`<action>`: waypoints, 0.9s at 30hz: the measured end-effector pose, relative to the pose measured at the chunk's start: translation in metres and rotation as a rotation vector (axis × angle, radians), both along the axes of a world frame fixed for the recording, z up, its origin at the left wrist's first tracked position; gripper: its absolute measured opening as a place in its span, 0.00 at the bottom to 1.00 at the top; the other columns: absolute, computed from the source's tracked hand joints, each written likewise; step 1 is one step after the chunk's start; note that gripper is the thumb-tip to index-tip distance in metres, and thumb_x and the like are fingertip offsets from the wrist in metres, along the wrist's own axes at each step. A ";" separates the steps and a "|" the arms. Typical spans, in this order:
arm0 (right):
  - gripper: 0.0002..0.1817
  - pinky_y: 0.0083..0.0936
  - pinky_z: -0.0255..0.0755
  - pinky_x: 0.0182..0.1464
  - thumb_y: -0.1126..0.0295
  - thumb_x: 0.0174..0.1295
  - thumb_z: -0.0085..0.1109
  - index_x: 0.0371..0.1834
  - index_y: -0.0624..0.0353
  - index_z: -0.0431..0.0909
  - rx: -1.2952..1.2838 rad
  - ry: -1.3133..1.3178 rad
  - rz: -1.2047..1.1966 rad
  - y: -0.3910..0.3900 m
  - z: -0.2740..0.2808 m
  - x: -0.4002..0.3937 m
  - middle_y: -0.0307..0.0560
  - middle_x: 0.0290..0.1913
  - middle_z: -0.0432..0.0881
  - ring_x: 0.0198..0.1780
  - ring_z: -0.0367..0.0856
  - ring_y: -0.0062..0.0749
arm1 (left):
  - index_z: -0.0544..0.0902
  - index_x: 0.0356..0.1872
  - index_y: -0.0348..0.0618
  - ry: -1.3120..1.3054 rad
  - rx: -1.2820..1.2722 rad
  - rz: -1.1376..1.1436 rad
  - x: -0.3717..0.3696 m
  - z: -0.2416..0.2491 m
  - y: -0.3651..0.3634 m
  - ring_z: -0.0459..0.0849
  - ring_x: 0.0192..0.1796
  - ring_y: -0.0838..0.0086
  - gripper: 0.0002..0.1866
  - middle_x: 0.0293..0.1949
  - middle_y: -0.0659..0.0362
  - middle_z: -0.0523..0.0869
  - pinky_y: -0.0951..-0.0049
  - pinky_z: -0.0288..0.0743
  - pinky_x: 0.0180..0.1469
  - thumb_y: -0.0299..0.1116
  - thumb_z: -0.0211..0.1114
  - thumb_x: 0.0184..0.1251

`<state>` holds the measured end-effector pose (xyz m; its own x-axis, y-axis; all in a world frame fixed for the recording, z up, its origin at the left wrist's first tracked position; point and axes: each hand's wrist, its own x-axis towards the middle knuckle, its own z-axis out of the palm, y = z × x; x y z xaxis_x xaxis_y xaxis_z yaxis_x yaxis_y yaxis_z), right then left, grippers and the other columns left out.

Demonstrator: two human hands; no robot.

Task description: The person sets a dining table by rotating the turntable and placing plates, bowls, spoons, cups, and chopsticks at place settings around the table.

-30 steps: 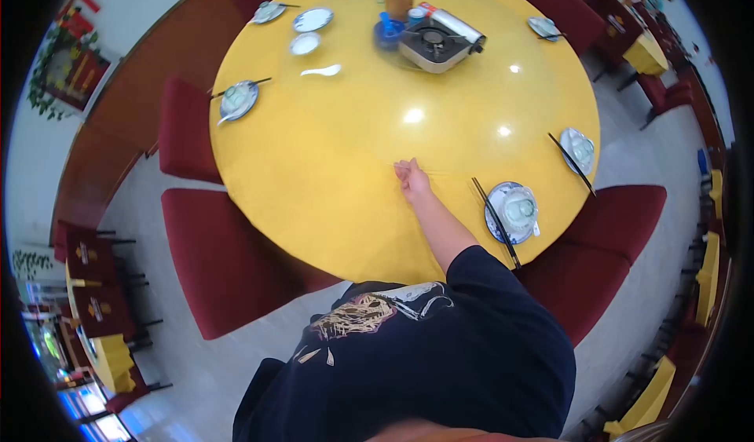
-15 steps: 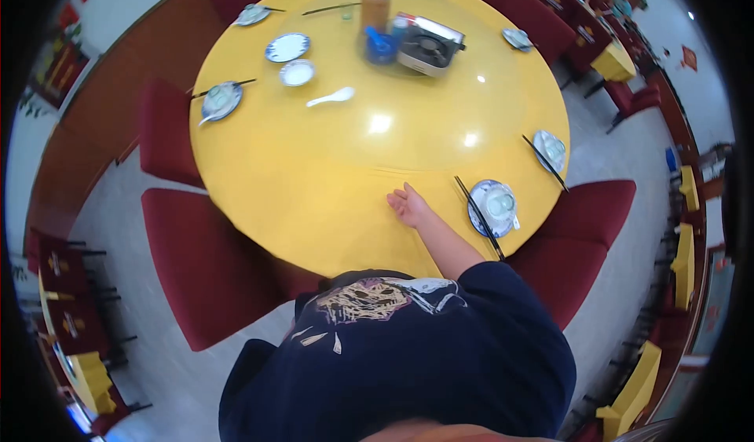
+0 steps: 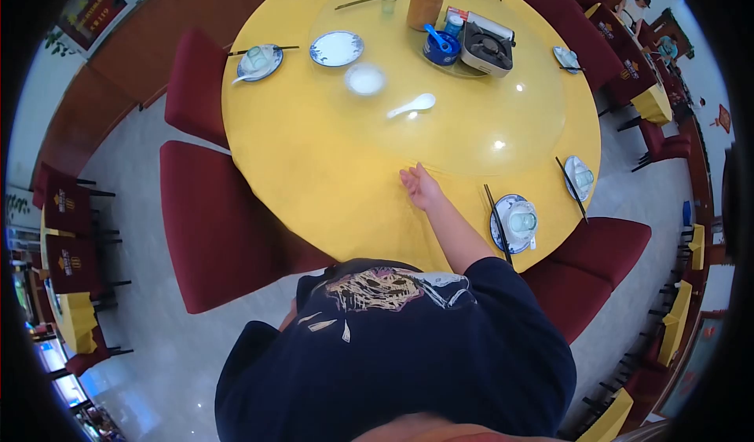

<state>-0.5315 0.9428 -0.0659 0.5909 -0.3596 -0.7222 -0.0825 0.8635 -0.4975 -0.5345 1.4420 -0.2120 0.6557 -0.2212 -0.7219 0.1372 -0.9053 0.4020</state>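
The person wore a dark navy short-sleeved shirt, its chest print a tangle of cream scribbled lines with a purplish edge. Beside the print, toward the wearer's right, lay a pale outlined figure; collarward of it, small cream slivers. The plain right sleeve, right of the print, left the forearm and right hand bare.

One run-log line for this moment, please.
right hand: open, nothing visibly held, by turntable, contact unclear | left hand: not in view | on turntable: spoon, bowl, plate | rightward: chopsticks
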 end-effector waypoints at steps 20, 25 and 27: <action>0.18 0.14 0.57 0.14 0.57 0.62 0.41 0.38 0.63 0.68 -0.444 0.276 -0.499 -0.079 -0.022 -0.060 0.35 0.15 0.61 0.15 0.61 0.18 | 0.73 0.41 0.36 0.027 -0.645 0.121 0.165 0.190 -0.280 0.76 0.33 0.76 0.18 0.35 0.57 0.77 0.78 0.70 0.34 0.43 0.53 0.61; 0.19 0.15 0.57 0.14 0.55 0.62 0.41 0.39 0.63 0.68 -0.469 0.289 -0.536 -0.096 -0.026 -0.074 0.35 0.15 0.59 0.15 0.61 0.19 | 0.67 0.50 0.39 0.161 -0.718 0.300 0.208 0.183 -0.371 0.77 0.39 0.72 0.22 0.42 0.55 0.75 0.75 0.72 0.37 0.44 0.52 0.61; 0.20 0.15 0.57 0.15 0.54 0.62 0.41 0.38 0.62 0.68 -0.447 0.273 -0.545 -0.101 -0.031 -0.081 0.35 0.15 0.60 0.16 0.61 0.20 | 0.66 0.50 0.38 0.233 -0.741 0.369 0.219 0.181 -0.401 0.77 0.39 0.71 0.22 0.44 0.54 0.75 0.75 0.72 0.35 0.44 0.51 0.62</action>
<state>-0.6121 0.8415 -0.0973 0.0662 -0.8426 -0.5345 0.1282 0.5384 -0.8329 -0.3152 1.0414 -0.0307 0.6313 -0.4905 -0.6007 0.5240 -0.3012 0.7967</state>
